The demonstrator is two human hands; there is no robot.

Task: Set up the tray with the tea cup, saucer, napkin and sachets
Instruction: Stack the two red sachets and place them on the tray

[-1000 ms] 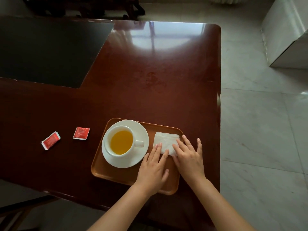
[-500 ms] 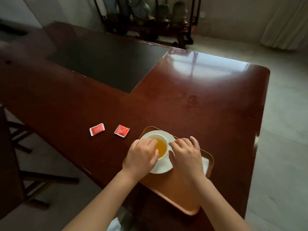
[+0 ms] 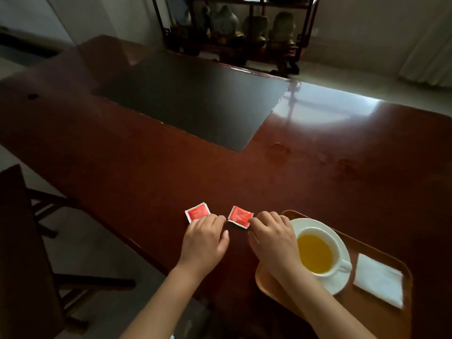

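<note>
Two red sachets lie flat on the dark wooden table, left of the tray. The fingertips of my left hand (image 3: 205, 243) rest on the near edge of the left sachet (image 3: 197, 212), thumb held apart. My right hand (image 3: 274, 243) touches the right corner of the right sachet (image 3: 239, 216) with curled fingers, thumb also clear. On the brown tray (image 3: 391, 321) at the lower right stands a white cup (image 3: 338, 245) of yellow tea on a white saucer (image 3: 337, 282). A folded white napkin (image 3: 379, 282) lies to its right.
The table has a black inset panel (image 3: 190, 99) in its far half. Its near edge runs diagonally just below my hands. A dark wooden chair (image 3: 27, 253) stands at the lower left. A shelf with ornaments (image 3: 232, 25) stands behind the table.
Both hands have left the napkin and cup on the tray and moved left onto the two sachets. The view has swung left and upward.
</note>
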